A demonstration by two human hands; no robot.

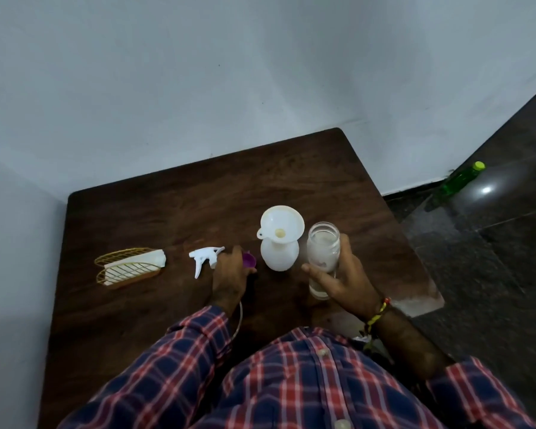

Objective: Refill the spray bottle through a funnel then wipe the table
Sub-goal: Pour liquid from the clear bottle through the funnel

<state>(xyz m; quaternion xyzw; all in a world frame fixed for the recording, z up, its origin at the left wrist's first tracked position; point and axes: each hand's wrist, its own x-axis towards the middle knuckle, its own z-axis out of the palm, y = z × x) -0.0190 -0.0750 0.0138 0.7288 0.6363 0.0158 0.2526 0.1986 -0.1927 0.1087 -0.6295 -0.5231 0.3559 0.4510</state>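
Right hand (341, 280) grips clear jar (322, 258) upright, mouth uncapped | funnel (280, 224) seated in white spray bottle (279, 255) just left of jar, mid-surface; nearer this hand | left hand (229, 274) curls on purple cap (249, 261) beside sprayer head (205, 258)

A dark brown wooden tabletop (198, 187) with rounded corners fills the middle of the view, its far edge pushed up against a plain pale wall (229, 72). A second pale wall (10, 243) meets the first on the left, forming a corner. To the right lies a dark stone-tiled floor (492, 258) — glossy, with one bright spot of reflected light (486, 190). A dark skirting strip runs where wall meets floor. Near it stands a green bottle (460, 181) with a yellow-green cap. The light is dim and cool.
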